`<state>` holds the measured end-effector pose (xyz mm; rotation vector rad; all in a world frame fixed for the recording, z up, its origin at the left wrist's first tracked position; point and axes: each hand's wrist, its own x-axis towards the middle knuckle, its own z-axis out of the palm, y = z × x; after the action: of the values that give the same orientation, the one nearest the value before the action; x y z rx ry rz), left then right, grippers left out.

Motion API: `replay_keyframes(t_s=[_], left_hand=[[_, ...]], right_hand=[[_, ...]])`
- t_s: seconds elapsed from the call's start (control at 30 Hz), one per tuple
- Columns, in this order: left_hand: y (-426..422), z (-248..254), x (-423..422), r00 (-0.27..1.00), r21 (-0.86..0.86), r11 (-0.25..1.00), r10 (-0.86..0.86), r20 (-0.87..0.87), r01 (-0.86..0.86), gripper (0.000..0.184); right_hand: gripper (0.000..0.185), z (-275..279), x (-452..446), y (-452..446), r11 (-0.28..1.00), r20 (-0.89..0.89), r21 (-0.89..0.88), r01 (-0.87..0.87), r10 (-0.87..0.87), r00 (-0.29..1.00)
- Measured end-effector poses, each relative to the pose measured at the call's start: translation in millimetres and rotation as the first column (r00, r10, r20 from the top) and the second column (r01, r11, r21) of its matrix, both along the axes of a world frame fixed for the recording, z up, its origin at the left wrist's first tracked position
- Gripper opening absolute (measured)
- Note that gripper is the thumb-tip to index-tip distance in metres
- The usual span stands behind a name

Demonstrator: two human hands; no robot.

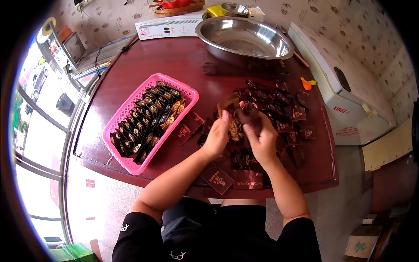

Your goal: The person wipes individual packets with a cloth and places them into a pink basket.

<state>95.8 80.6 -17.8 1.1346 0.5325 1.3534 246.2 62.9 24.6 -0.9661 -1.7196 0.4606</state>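
A small brown packet (235, 105) is between my two hands above the dark red table, its shape smeared by motion. My left hand (218, 133) pinches its left side with the thumb up. On its right side my right hand (262, 137) is closed round a dark brown part of it. Many dark brown packets (279, 98) lie scattered under and to the right of my hands. Left of them, a pink basket (190, 92) holds rows of black packets (146, 113) with a few golden brown ones (174, 114) at its right side.
A large steel bowl (244, 38) stands at the back of the table (144, 56), beside a white appliance (170, 27). An orange and yellow object (307, 84) lies near the right edge. A white freezer (349, 96) adjoins the table's right side.
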Motion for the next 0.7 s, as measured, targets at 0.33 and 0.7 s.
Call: replay_keyframes(t_s=[0.33, 0.7], left_hand=[[-17, 21, 8, 0.941, -0.064, 0.995, -0.050, 0.333, 0.076, 0.066], [-20, 19, 13, 0.984, -0.198, 0.966, -0.177, -0.032, 0.167, 0.066]], right_hand=[[0.066, -20, -4, 5, 0.949, 0.461, 0.214, -0.229, 0.108, 0.881], [0.049, -30, 36, 35, 0.978, -0.545, -0.184, 0.097, -0.184, 0.818]])
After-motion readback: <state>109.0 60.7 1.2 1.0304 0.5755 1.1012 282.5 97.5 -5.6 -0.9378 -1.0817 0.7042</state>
